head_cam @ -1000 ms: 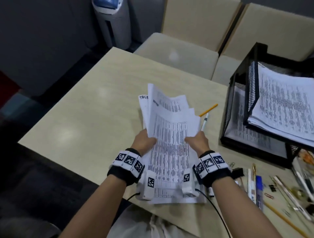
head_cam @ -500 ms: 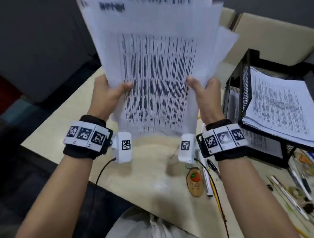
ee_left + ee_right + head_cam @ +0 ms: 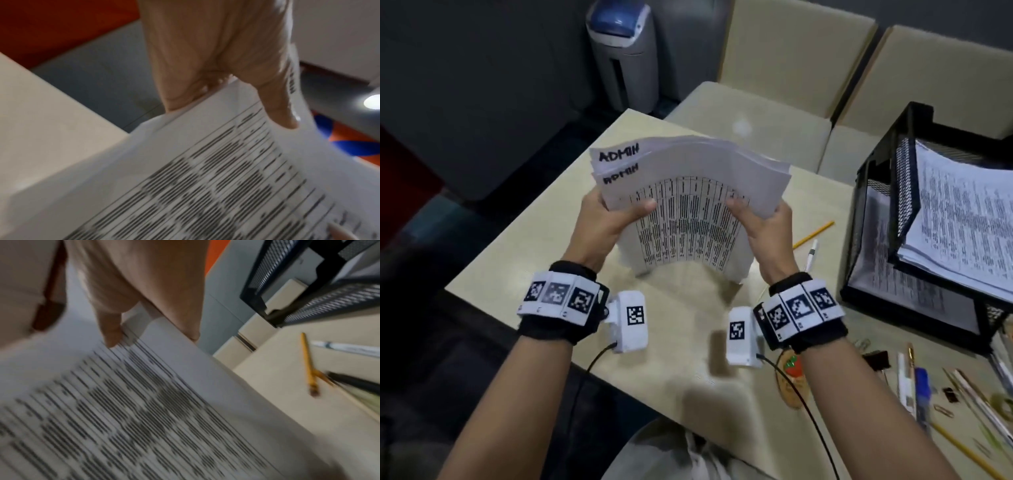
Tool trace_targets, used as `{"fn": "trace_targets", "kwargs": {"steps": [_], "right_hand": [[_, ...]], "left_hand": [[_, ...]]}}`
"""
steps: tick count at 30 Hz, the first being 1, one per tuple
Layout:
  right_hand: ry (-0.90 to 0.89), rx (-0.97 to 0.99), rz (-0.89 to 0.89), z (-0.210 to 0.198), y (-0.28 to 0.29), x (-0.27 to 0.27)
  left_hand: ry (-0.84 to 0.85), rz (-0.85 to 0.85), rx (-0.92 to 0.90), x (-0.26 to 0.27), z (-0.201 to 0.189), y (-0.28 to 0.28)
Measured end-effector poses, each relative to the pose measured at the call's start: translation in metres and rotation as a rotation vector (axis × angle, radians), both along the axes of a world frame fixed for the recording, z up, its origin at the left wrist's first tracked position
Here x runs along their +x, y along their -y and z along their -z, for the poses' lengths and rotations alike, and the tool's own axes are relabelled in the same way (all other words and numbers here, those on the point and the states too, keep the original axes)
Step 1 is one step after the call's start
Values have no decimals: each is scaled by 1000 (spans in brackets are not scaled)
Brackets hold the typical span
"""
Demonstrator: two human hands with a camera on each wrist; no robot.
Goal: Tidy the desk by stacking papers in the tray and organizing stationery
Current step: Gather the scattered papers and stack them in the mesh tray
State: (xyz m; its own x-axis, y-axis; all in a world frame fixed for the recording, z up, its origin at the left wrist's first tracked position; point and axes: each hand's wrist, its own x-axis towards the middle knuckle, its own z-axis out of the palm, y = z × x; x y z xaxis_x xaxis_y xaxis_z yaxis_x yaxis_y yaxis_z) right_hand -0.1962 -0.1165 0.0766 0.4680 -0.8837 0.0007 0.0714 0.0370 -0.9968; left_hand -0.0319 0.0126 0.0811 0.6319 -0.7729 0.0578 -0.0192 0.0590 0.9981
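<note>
The left hand [image 3: 606, 219] and right hand [image 3: 763, 222] each clamp a side edge of the papers [image 3: 688, 212], which have dropped from face height to stand bowed over the desk [image 3: 524, 240]. Their top edges now look nearly squared, so I judge the bundle ready for the tray [image 3: 873, 192], which sits to the right holding 2 printed stacks.

- We grip the paper stack [image 3: 688, 205] upright, left hand [image 3: 606, 222] and right hand [image 3: 763, 226] on its sides.
- At three o'clock, the black mesh tray [image 3: 876, 219] holds papers.
</note>
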Motion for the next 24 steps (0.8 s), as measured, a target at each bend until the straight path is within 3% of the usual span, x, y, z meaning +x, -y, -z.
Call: {"fn": "trace_targets", "kwargs": {"steps": [3, 9, 11, 15, 18, 24], "right_hand": [[-93, 62, 59, 13, -6, 3], [139, -35, 169, -14, -2, 0], [86, -66, 166, -6, -6, -5], [-72, -25, 129, 35, -18, -15], [-126, -4, 148, 43, -16, -21], [-245, 15, 217, 39, 9, -50]], "left_hand": [[10, -43, 170, -10, 23, 2], [27, -288, -7, -4, 12, 3], [63, -258, 115, -9, 25, 1], [46, -40, 326, -34, 62, -5], [40, -60, 335, -42, 64, 5], [37, -9, 231, -54, 31, 39]]}}
